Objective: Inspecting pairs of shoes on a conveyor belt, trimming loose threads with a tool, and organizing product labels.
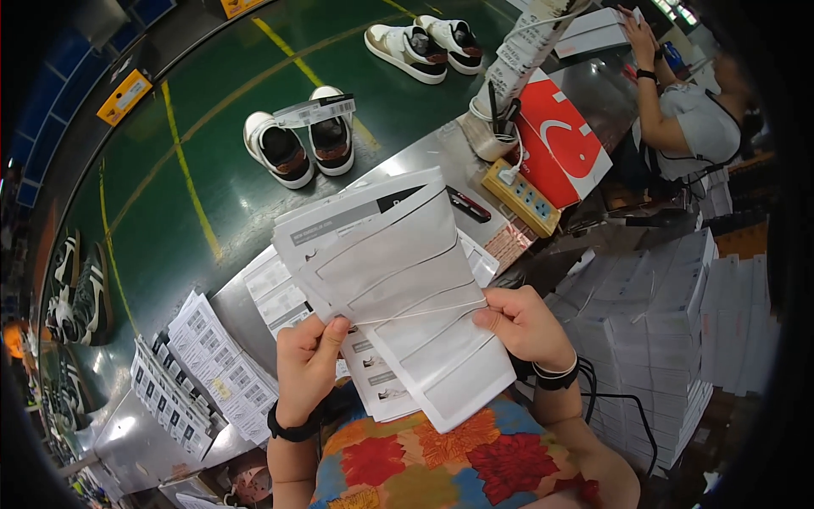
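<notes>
A thick bundle of white printed label sheets (415, 254) is in front of my body, its sheets fanned slightly out of line. Across its middle a thin pale band (424, 314) stretches from one hand to the other. My left hand (307, 360) is closed at the bundle's left edge, thumb on top, pinching where the band ends. On the opposite edge my right hand (530, 331) is closed too, thumb and fingers gripping sheets and band. More label sheets (275, 293) lie on the metal table beneath the bundle.
Several label stacks (222, 365) lie at the left. White-and-black sneakers (280, 148) stand on the green belt (220, 136), a label strip across them; another pair (407, 53) is farther off. A yellow power strip (524, 199), red box (560, 136), white stacks (649, 322) and a co-worker (691, 127) are right.
</notes>
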The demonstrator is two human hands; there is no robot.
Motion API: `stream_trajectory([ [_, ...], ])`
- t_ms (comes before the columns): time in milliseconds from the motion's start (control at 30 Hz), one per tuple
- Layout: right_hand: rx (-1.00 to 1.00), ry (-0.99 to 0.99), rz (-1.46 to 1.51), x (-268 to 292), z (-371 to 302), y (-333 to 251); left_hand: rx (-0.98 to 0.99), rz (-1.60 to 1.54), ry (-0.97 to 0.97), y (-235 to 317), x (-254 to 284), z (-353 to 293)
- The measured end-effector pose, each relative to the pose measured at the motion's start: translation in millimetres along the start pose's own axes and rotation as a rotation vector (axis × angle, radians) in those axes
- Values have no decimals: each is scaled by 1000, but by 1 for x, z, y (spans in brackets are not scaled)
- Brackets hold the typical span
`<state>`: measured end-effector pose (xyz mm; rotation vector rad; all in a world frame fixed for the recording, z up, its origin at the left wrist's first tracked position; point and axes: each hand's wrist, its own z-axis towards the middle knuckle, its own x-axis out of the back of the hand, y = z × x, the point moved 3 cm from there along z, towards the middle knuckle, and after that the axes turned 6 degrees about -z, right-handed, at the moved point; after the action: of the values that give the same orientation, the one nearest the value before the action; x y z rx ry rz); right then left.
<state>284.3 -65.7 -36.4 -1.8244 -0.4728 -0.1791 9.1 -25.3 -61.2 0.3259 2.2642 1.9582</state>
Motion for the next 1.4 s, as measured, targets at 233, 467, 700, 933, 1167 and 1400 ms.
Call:
stream_trajectory([
  [233,-77,-91,-250,57,-37,39,99,-149,235,-24,44,1],
  [467,-496,342,293,158,-91,178,171,447,345,-60,90,5],
  [700,-414,471,154,117,-45,221,-179,471,538,-21,47,-99],
  [933,-327,515,-8,110,-24,212,586,328,166,-86,67,-225],
  [1167,-223,627,-162,129,-11,215,1054,759,1009,-228,161,-390],
  [1400,-173,859,-370,159,-5,216,920,886,1312,-279,207,-440],
])
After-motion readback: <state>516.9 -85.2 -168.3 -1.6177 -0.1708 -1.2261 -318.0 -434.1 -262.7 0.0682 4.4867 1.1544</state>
